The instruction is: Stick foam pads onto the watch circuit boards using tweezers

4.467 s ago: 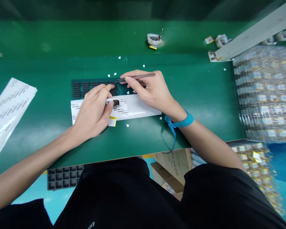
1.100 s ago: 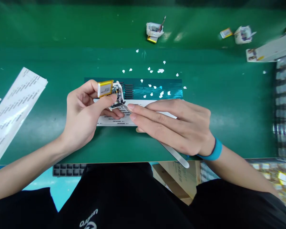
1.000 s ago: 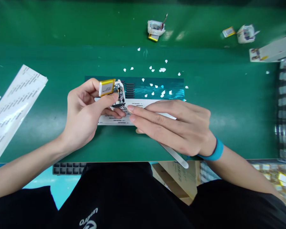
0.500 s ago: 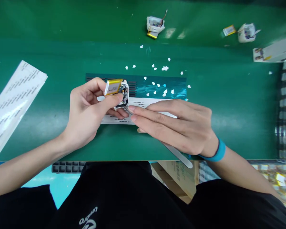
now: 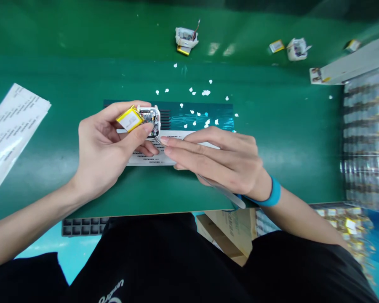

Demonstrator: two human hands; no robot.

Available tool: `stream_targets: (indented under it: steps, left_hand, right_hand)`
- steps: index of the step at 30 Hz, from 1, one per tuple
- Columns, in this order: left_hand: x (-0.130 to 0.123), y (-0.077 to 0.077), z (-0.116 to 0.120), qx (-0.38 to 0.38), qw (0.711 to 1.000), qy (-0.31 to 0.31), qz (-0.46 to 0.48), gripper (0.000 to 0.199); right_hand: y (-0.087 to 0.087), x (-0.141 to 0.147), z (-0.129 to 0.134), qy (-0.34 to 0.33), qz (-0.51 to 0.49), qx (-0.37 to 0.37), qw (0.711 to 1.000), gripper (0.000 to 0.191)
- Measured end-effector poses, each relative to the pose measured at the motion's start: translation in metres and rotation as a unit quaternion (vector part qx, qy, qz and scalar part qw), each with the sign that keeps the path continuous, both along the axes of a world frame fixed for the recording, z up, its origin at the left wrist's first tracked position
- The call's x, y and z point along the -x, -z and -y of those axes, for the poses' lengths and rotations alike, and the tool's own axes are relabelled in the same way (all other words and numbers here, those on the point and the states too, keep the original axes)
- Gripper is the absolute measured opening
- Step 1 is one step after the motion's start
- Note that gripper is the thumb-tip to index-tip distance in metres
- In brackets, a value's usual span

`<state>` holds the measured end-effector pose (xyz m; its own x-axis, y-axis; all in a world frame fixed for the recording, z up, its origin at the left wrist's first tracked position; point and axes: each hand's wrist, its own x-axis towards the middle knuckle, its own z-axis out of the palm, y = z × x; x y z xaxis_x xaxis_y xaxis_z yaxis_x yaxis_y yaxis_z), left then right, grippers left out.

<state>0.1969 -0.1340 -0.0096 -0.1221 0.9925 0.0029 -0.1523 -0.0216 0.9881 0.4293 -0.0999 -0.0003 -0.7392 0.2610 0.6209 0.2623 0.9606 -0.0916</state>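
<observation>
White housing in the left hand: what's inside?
A circuit board with small components shows inside the white housing. The left hand covers the board's lower left with its thumb; anything beneath the board is hidden.

I see both forearms [image 5: 47, 210] slant inward over the near edge of the bench [image 5: 303, 176]. The left hand [image 5: 105, 145] curls, thumb pressing across; the right hand [image 5: 221, 158], back upward, pinches its fingertips close by.
</observation>
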Motion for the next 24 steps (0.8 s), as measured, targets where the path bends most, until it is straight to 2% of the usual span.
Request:
stream_targets:
  steps: [4,8,10,11,13,14,15,16,18,20,22,24]
  left_hand:
    - [0.001,0.001,0.001,0.047,0.999,0.018,-0.010,0.023]
    - [0.005,0.003,0.002,0.058,0.998,0.011,-0.018,0.031]
    - [0.015,0.008,-0.010,0.046,0.997,0.021,-0.059,0.039]
    - [0.022,0.011,-0.022,0.035,0.994,0.024,-0.097,0.044]
    - [0.044,0.018,-0.057,0.007,0.979,-0.008,-0.205,0.060]
    - [0.057,0.021,-0.078,-0.009,0.962,-0.066,-0.266,0.071]
    - [0.070,0.023,-0.099,-0.015,0.931,-0.149,-0.334,0.079]
    - [0.083,0.025,-0.119,-0.014,0.916,-0.175,-0.361,0.079]
    - [0.103,0.024,-0.150,-0.010,0.903,-0.168,-0.395,0.070]
    - [0.112,0.023,-0.167,-0.031,0.897,-0.150,-0.414,0.066]
    - [0.108,0.024,-0.177,-0.075,0.894,-0.130,-0.421,0.064]
    - [0.094,0.030,-0.191,-0.119,0.901,-0.093,-0.408,0.061]
  right_hand:
    - [0.007,0.003,-0.002,0.008,-0.020,-0.005,1.000,0.016]
    - [0.008,0.004,-0.003,0.015,-0.032,-0.012,0.999,0.020]
    - [0.010,0.004,-0.004,0.016,-0.040,-0.033,0.999,0.019]
    - [0.011,0.005,-0.005,0.015,-0.043,-0.048,0.998,0.018]
    - [0.013,0.007,-0.007,0.014,-0.050,-0.075,0.996,0.016]
    - [0.014,0.008,-0.008,0.014,-0.055,-0.087,0.995,0.015]
    - [0.015,0.009,-0.009,0.016,-0.060,-0.099,0.993,0.013]
    - [0.016,0.010,-0.009,0.018,-0.066,-0.111,0.991,0.012]
    - [0.016,0.012,-0.009,0.024,-0.071,-0.129,0.989,0.010]
    - [0.016,0.014,-0.009,0.022,-0.071,-0.140,0.987,0.010]
    - [0.016,0.014,-0.009,0.019,-0.073,-0.149,0.986,0.010]
    - [0.017,0.014,-0.010,0.017,-0.068,-0.156,0.985,0.011]
